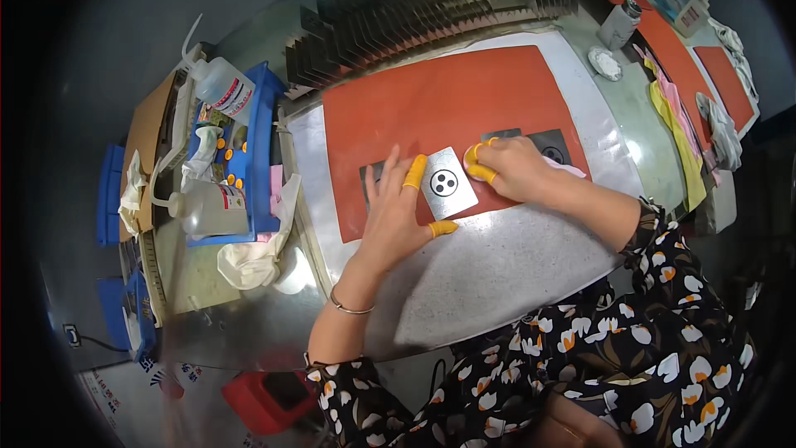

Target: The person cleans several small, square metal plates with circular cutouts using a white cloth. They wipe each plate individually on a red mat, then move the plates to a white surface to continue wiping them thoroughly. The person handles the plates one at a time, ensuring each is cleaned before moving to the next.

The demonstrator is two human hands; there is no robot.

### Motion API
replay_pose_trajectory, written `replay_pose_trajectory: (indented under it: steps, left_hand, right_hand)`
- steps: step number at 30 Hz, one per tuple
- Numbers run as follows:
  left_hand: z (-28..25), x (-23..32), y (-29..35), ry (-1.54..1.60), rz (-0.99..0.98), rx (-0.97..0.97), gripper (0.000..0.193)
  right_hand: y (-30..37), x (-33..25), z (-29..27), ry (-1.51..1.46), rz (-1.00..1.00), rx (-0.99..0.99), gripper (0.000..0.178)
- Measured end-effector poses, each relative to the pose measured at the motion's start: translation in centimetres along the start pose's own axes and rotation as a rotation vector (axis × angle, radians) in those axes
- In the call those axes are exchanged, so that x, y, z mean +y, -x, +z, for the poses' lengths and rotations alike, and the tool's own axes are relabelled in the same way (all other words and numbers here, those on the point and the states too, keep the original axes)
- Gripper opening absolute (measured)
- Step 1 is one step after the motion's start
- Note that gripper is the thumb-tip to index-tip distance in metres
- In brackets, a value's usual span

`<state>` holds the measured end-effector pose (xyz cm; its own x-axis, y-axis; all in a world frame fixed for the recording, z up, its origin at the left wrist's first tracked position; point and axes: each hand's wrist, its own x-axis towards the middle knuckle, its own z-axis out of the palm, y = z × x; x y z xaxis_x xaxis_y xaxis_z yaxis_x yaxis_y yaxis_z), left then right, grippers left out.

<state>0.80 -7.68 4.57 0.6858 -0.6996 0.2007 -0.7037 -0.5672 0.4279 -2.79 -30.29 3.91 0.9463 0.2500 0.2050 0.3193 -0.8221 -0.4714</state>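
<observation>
A silvery metal plate (448,183) with a black ring and three black dots lies tilted on the orange-red mat (431,99). Yellow finger cots cover some fingertips of both hands. My left hand (390,211) is spread open, its index finger at the plate's left edge and its thumb by the lower edge. At the plate's upper right, my right hand (516,168) is closed on a pink cloth (566,168), most of it hidden under the hand. A dark plate (547,144) lies partly beneath that hand, and another dark plate (365,174) is mostly behind my left hand.
Many thin plates stand upright in a long rack (431,17) behind the mat. On the left, a blue bin (264,149) holds squeeze bottles (224,91) and yellow finger cots. To the right are a metal can (619,25), a small white dish (605,64) and yellow cloths (676,129).
</observation>
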Motion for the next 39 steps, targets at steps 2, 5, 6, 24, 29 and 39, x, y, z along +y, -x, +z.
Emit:
replay_pose_trajectory:
  steps: [2,5,6,24,29,39]
  left_hand:
    - [-0.7,0.0,0.7,-0.014,-0.024,0.004,0.088]
    - [-0.9,-0.5,1.2,-0.057,-0.034,-0.028,0.084]
    - [-0.7,-0.7,1.3,-0.069,-0.020,-0.028,0.082]
    - [-1.1,-1.7,1.0,-0.034,-0.117,0.028,0.043]
    - [-1.7,-6.2,4.0,-0.079,-0.247,0.312,0.042]
    - [0.2,-7.3,5.3,-0.146,-0.378,0.344,0.036]
  right_hand:
    - [0.5,1.0,-0.8,-0.064,-0.021,0.023,0.021]
    - [1.5,1.7,-1.4,-0.119,-0.128,-0.027,0.019]
    - [1.5,1.3,-1.6,-0.090,-0.133,-0.075,0.019]
    - [1.1,0.2,-0.9,-0.048,-0.202,-0.205,0.025]
    - [1.0,0.2,0.2,-0.016,-0.263,-0.212,0.012]
    - [-0.2,-1.7,0.8,0.078,-0.312,-0.362,0.005]
